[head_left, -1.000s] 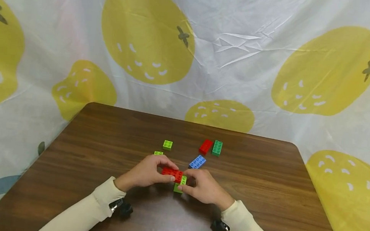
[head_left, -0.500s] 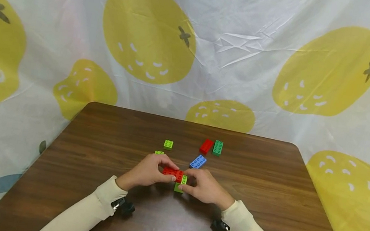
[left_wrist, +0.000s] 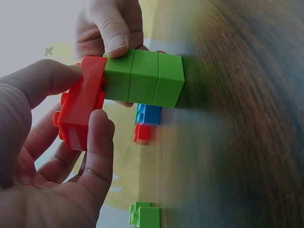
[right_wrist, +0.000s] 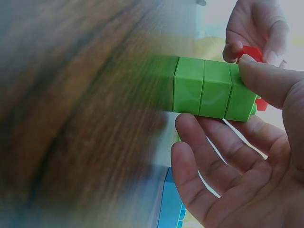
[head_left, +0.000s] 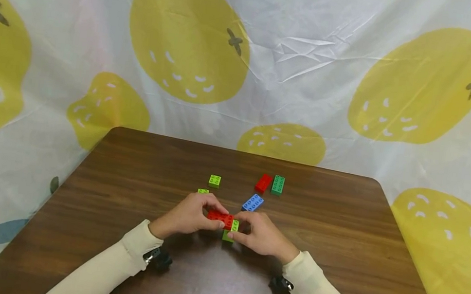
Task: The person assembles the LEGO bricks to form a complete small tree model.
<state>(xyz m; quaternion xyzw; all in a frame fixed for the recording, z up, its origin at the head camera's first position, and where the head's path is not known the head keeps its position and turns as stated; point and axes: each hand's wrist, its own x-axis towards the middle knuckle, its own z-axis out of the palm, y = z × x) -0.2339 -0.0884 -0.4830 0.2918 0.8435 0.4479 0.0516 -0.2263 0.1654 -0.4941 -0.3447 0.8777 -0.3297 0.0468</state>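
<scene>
While the left hand (head_left: 189, 215) pinches a red oblong plastic brick (left_wrist: 80, 104) partly atop a lime-green three-brick plastic tower (left_wrist: 144, 77), the right hand (head_left: 267, 236) clasps that tower between thumb and fingers on the brown wood-grain table (head_left: 321, 206), a likely joining step calling for level pressure.

In the head view, the left hand (head_left: 188, 215) partly hides the red brick (head_left: 223, 218) and 1 green brick (head_left: 203, 191) beyond; the bottom edge crops 2 sleeves (head_left: 99, 267). The right wrist view cuts off the blue brick (right_wrist: 170, 206).
</scene>
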